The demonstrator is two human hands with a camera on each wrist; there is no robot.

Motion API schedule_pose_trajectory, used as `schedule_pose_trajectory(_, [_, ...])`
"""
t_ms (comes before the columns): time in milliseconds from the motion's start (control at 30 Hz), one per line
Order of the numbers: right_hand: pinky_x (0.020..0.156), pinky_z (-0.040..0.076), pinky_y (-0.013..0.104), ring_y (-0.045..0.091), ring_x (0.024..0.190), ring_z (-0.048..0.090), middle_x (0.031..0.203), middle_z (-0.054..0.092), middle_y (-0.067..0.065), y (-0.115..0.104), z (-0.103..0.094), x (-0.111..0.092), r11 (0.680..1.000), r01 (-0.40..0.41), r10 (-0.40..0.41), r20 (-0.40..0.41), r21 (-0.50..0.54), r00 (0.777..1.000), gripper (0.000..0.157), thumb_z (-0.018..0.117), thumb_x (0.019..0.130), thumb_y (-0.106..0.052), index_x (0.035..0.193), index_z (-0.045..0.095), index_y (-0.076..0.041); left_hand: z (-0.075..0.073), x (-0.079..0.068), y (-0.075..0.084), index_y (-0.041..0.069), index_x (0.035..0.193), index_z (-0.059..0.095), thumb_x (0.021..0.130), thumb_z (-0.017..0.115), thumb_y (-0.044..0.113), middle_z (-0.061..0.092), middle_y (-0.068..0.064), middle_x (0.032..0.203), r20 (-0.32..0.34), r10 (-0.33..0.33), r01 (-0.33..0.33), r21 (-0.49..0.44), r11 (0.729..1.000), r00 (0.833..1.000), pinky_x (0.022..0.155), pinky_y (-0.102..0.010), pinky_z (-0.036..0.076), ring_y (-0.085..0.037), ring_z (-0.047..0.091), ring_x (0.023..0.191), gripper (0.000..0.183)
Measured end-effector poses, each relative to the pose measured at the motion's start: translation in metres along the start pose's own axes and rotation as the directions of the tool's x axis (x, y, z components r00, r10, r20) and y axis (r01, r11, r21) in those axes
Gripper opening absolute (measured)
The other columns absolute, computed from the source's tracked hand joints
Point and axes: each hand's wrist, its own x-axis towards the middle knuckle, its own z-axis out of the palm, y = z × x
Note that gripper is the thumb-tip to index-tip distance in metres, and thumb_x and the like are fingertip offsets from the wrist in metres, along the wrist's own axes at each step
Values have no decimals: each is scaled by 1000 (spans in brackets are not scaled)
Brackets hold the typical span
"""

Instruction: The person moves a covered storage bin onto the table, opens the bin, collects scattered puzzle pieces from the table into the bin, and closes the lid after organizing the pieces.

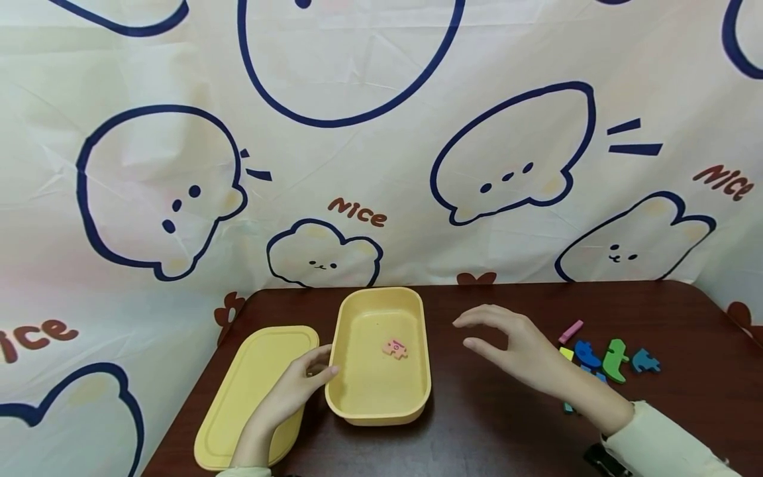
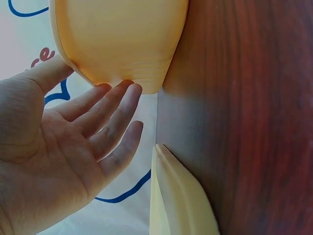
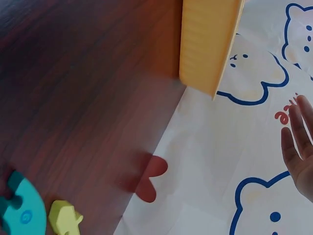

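Note:
A pale yellow rectangular box [image 1: 369,391] stands on the dark table, with a small pink puzzle-like piece [image 1: 395,349] lying on its floor. My left hand [image 1: 292,384] holds the box by its left side. In the left wrist view, the thumb is at the rim and the fingertips [image 2: 132,90] meet the outer wall. To the right of the box, my right hand [image 1: 518,344] is raised over the table with fingers slightly bent and thumb apart, nothing between them. Partly under the left forearm in the head view lies a matching yellow lid [image 1: 256,377].
Several coloured pieces lie at the right: a pink bar [image 1: 570,332], a blue piece [image 1: 587,354], a green one [image 1: 615,361], a teal-blue one [image 1: 646,362] and a yellow one [image 3: 64,218]. The right forearm hides some. A patterned cloth [image 1: 405,165] hangs behind the table.

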Motion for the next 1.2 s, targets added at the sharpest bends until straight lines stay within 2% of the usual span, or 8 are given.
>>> schedule_pose_trajectory(300, [90,51,26,9,109,60,116,66,-13,9,-9,-13,999,12,-12,-19,-31,1000,32,75,89,-10,118,69,-25,0,3,0,-6,144,44,99,63,18,63,-18,122,6,18,-18,-8,1000,1000,89,-40,49,-29,60,111,54])
schedule_pose_trajectory(533, [89,52,26,8,109,60,116,65,-14,18,-13,-28,998,0,-1,-16,-63,1000,34,75,89,-10,118,68,-27,0,3,1,-6,144,44,99,63,18,63,-17,121,8,16,-16,-6,1000,1000,89,-39,48,-28,59,111,54])
schedule_pose_trajectory(733, [88,50,21,7,108,60,115,65,-13,27,-18,-40,996,2,-4,-26,-89,1000,36,75,88,-6,118,68,-26,1,5,1,-7,143,45,99,63,17,64,-17,119,0,22,-22,8,1000,1000,89,-39,49,-28,60,110,53])
schedule_pose_trajectory(1033, [86,45,10,2,105,58,113,66,-12,35,-32,-58,991,-56,53,-27,-118,998,34,77,86,-8,116,70,-23,3,1,-3,-6,144,44,99,63,20,64,-15,120,20,-1,1,-8,1000,1000,87,-36,49,-26,60,109,55])
schedule_pose_trajectory(1200, [87,43,8,1,105,59,113,67,-11,41,-44,-65,985,-74,71,-23,-154,997,36,78,85,-8,117,70,-23,2,1,-2,-6,144,45,99,64,19,64,-15,119,8,8,-8,-11,1000,1000,87,-37,49,-25,60,108,55])
